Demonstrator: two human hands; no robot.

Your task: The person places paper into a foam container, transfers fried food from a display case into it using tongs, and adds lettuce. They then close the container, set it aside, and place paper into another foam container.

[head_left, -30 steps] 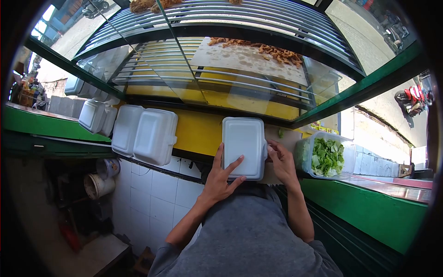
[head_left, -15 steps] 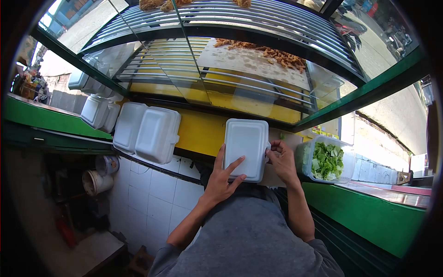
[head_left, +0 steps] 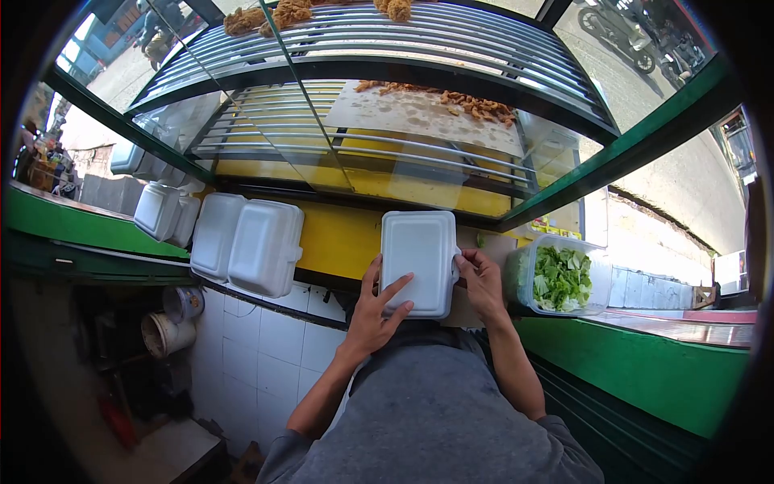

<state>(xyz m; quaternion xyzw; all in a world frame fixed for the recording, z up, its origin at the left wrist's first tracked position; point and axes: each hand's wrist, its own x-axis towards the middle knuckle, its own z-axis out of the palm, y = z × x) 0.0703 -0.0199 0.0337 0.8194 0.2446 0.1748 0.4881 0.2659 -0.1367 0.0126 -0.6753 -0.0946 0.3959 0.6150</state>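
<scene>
A closed white styrofoam food box (head_left: 418, 258) sits in front of me at the counter's edge. My left hand (head_left: 376, 315) grips its near left corner, with some fingers spread over the lid and others along the left side. At the right side, my right hand (head_left: 482, 284) pinches the box's closing tab between thumb and fingers. Lettuce pieces (head_left: 562, 278) fill a clear plastic container (head_left: 600, 282) just right of that hand. To the left, another white styrofoam box (head_left: 264, 248) stands on the counter.
Ahead is a glass display case with metal racks (head_left: 387, 60), fried chicken (head_left: 292, 14) on top and small fried pieces (head_left: 476, 109) lower down. More foam boxes (head_left: 161, 211) stand far left. A green frame post (head_left: 613, 161) slants at right. Buckets (head_left: 167, 335) sit below left.
My view has shifted slightly, so the counter things appear a little further left. Both hands keep nearly the same hold on the box. A motorcycle rider now shows in the street.
</scene>
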